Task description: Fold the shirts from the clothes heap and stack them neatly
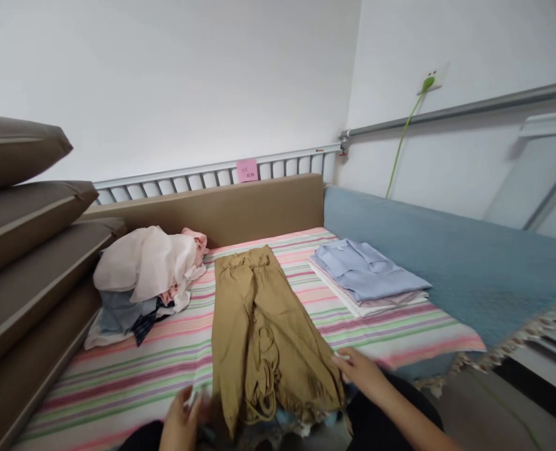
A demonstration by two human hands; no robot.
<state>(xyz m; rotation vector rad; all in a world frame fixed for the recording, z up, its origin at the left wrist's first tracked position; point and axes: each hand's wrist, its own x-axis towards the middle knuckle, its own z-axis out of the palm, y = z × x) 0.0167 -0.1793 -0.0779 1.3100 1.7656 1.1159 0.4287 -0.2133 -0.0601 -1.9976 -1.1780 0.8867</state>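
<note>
My left fingers (180, 404) sit slightly apart with nothing visible between them, though they are blurred, just beside the near left edge of an olive-khaki pair of cloth trousers with loose cords (271, 319). My right fingers (346, 356) meet the near right edge of these trousers, thumb and forefinger close together; whether they are clamped on the fabric I cannot tell. Below my right forearm is my knee in black cloth (376, 426)

The trousers lie between my two sets of fingers and stretch away from them, cord loops at the near part, a gathered band at the far end. Beneath them spreads a cotton-like cloth striped in white, pink, green and purple (131, 376). Left of my left fingers rises a stack of thick brown cushions (28, 250); beyond those fingers, against the stack, lies a crumpled heap of pale pink, white and blue garments (148, 263). Beyond my right fingers rests a neat folded pile with a light-blue garment on top (362, 269), and past it a padded blue side panel (414, 241). Farther off, straight ahead, stand a long padded brown board (259, 210) and a white slatted railing bearing a pink paper note (247, 170)
</note>
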